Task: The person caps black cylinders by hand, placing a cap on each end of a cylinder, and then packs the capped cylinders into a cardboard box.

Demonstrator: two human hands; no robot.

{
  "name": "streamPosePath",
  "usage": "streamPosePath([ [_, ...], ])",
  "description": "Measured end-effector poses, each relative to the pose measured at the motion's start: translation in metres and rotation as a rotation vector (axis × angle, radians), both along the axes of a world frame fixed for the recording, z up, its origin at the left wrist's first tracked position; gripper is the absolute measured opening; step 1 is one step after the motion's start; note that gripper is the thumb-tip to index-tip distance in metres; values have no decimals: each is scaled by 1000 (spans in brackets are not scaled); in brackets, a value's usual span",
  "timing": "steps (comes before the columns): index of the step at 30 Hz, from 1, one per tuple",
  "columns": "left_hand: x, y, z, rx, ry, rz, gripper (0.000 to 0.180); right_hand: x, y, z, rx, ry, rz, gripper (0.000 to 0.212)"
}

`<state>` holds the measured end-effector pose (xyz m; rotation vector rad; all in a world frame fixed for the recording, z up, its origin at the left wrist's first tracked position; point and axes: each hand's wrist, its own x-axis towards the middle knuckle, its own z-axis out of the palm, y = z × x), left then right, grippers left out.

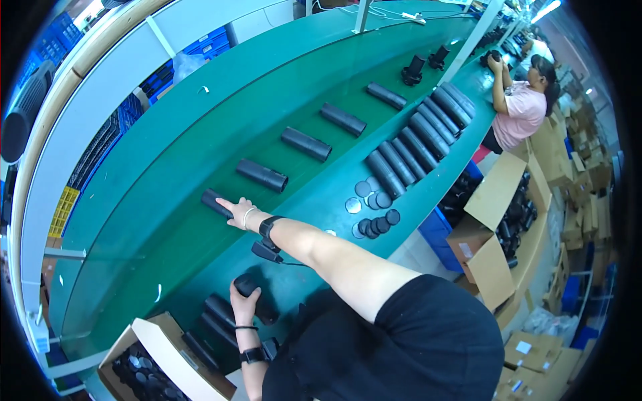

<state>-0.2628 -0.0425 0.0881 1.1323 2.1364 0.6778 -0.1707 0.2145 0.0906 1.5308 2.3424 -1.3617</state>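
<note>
My right hand (239, 212) reaches over the green conveyor belt (167, 267). Its index finger is stretched out and lies on the near end of a short black tube (212, 200); no grip around the tube shows. Close to my body, my left hand (245, 306) is closed around a black cylindrical part (247, 286), one round end facing up. Beside that hand, several black tubes (217, 317) lie on the green work surface. Farther along the belt, more black tubes (263, 175) lie spaced out in a row.
A row of black tubes (406, 150) lies on the work ledge, with round black discs (379, 225) near it. Open cartons hold black parts, one at lower left (175, 361), one at right (498, 194). A small black device (266, 252) sits by my forearm. A co-worker (525, 110) handles a part.
</note>
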Motion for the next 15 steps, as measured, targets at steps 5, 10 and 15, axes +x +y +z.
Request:
streamPosePath([
  [5, 19, 12, 39, 222, -809, 12, 63, -14, -1, -8, 178, -66, -51, 64],
  [10, 29, 26, 34, 286, -849, 5, 70, 5, -8, 1, 357, 103, 19, 46],
  [15, 36, 20, 33, 327, -869, -7, 66, 71, -75, 40, -652, 651, 88, 26],
])
